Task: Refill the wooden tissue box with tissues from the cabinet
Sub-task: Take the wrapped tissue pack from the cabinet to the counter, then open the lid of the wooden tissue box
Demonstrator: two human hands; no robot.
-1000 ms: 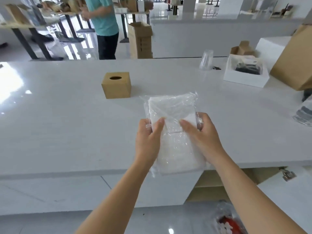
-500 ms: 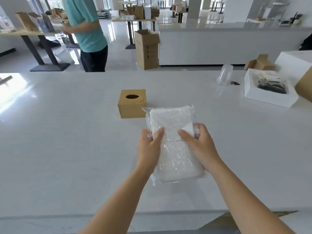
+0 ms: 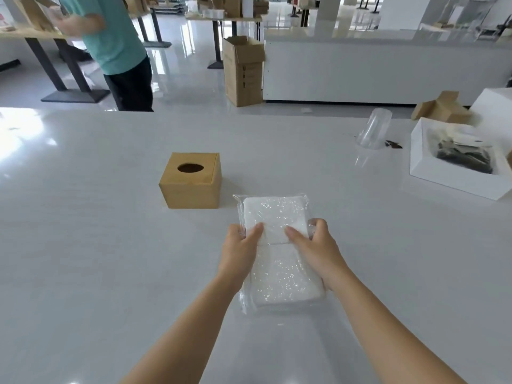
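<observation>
Left hand (image 3: 240,252) clamped on the left edge of the tissue pack (image 3: 279,254), thumb laid flat across the film; right hand (image 3: 314,249) clamped likewise on the right edge, thumb pointing inward, fingers hidden beneath. Pack held lengthwise, whether lifted or resting on the white counter (image 3: 83,245) not clear, wrapped in clear crinkled film with loose flaps at the near and far ends. Just beyond and to the left, standing apart from the pack: wooden tissue box (image 3: 191,180), closed, oval slot dark and seemingly empty.

Likely trouble from here: slick film slipping under the thumbs, or a tear running too far and spilling the stack across the counter. Judged also a poor fit, the pack looking longer than the cube-shaped box, so folding or splitting probably needed, with crumpling as the cost. Box light enough, probably, to skid if pushed one-handed.

Further out: clear plastic cup (image 3: 374,131) upturned, white tray (image 3: 454,173) with dark contents, cardboard carton (image 3: 243,70) on the floor. No readable writing on pack or box; dark marks on the carton too blurred to read.
</observation>
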